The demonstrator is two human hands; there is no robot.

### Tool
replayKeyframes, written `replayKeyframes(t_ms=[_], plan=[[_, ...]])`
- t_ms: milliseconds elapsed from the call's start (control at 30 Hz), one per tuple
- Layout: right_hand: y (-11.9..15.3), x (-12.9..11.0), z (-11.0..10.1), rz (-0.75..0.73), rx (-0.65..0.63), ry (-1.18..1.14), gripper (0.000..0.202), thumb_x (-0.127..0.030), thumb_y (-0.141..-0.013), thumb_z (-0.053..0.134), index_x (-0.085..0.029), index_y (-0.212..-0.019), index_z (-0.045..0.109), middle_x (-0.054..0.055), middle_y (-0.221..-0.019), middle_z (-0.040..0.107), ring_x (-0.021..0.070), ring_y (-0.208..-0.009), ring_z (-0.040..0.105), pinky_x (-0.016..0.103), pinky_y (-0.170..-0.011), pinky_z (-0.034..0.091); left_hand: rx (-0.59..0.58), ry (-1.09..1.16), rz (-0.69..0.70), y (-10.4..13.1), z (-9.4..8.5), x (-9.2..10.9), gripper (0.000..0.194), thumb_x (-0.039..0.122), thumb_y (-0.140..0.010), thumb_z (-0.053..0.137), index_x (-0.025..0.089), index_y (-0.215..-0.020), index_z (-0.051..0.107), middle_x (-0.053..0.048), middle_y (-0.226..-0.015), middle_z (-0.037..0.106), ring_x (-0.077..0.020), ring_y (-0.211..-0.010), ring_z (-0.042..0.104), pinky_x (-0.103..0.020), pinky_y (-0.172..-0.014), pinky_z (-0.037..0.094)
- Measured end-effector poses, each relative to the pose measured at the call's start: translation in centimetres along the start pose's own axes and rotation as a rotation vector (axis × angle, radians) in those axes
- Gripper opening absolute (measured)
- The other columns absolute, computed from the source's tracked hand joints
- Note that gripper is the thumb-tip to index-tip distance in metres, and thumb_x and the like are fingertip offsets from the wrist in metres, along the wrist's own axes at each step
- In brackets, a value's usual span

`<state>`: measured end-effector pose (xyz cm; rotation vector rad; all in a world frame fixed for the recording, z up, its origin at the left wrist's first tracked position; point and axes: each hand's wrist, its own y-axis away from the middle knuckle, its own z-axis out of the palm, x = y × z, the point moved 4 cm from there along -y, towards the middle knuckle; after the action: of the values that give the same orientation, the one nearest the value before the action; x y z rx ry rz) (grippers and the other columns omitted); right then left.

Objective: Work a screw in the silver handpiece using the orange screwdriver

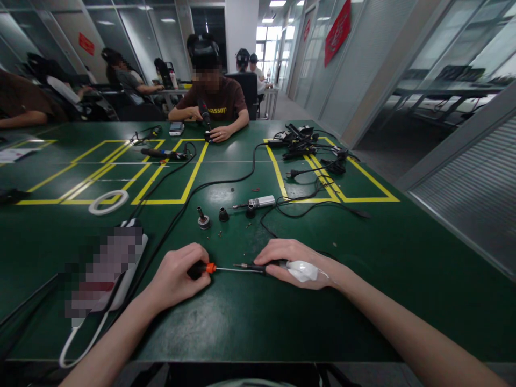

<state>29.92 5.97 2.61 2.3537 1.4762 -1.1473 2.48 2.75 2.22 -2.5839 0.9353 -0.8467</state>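
Note:
My left hand (181,273) is closed around the black and orange handle of a screwdriver (210,267). Its thin shaft points right, and the tip reaches the black part at my right fingers. My right hand (288,260) grips a slim black handle-like piece (258,267) with a thin metal end pointing left; its exact kind is unclear. Something white and crumpled (303,271) lies against that hand near the thumb and wrist. Beyond my hands are a silver cylindrical part (262,201), a metal nozzle with a round base (203,219), a black cone-shaped piece (223,214) and several tiny screws (220,234).
A power strip (135,252) and a roll of white tape (108,202) lie at left. Black cables (201,185) cross the green table (363,322). Tangled black tools (300,141) sit at the back right. Across the table, a person (215,99) holds a dark tool.

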Motion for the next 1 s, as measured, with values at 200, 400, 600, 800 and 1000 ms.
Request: replayKeyframes(t_ms=[200, 400, 600, 800, 1000], plan=[[0.01, 0.00, 0.01, 0.012, -0.010, -0.001, 0.023, -0.027, -0.105, 0.059, -0.016, -0.114, 0.077, 0.013, -0.112, 0.081, 0.0225, -0.101, 0.075, 0.038, -0.092, 0.057, -0.020, -0.031, -0.031, -0.22, 0.07, 0.05, 0.009, 0.012, -0.077, 0.057, 0.021, -0.078, 0.057, 0.002, -0.072, 0.062, -0.0129, -0.063, 0.059, -0.021, -0.060, 0.045], [-0.08, -0.11, -0.10, 0.018, -0.007, 0.000, 0.022, -0.025, -0.104, 0.060, -0.016, -0.113, 0.077, 0.013, -0.110, 0.081, 0.0228, -0.099, 0.075, 0.038, -0.090, 0.057, -0.015, 0.009, -0.032, -0.19, 0.08, 0.18, 0.008, 0.012, -0.079, 0.054, 0.021, -0.079, 0.057, 0.003, -0.071, 0.062, -0.0119, -0.060, 0.058, -0.021, -0.059, 0.044], [-0.08, -0.15, -0.16, 0.005, -0.009, 0.000, 0.021, -0.025, -0.104, 0.060, -0.016, -0.114, 0.076, 0.013, -0.110, 0.081, 0.0224, -0.100, 0.075, 0.037, -0.091, 0.057, -0.003, 0.005, -0.016, -0.23, -0.14, 0.19, 0.010, 0.012, -0.079, 0.056, 0.020, -0.081, 0.061, 0.001, -0.074, 0.067, -0.0128, -0.064, 0.064, -0.021, -0.062, 0.048], [0.04, 0.00, 0.03, -0.005, 0.005, -0.006, 0.022, -0.026, -0.104, 0.059, -0.016, -0.114, 0.077, 0.013, -0.110, 0.081, 0.0223, -0.100, 0.074, 0.038, -0.090, 0.057, 0.018, -0.030, 0.020, -0.25, -0.19, 0.36, 0.010, 0.012, -0.078, 0.056, 0.020, -0.080, 0.062, 0.001, -0.071, 0.065, -0.0130, -0.061, 0.062, -0.022, -0.060, 0.046], [-0.08, -0.19, -0.09, 0.006, -0.001, -0.004, 0.022, -0.026, -0.104, 0.059, -0.016, -0.113, 0.077, 0.013, -0.110, 0.082, 0.0228, -0.099, 0.074, 0.039, -0.091, 0.058, -0.004, -0.044, 0.017, -0.17, 0.00, 0.40, 0.009, 0.012, -0.078, 0.055, 0.020, -0.077, 0.060, 0.002, -0.068, 0.060, -0.0132, -0.059, 0.058, -0.023, -0.059, 0.043]])
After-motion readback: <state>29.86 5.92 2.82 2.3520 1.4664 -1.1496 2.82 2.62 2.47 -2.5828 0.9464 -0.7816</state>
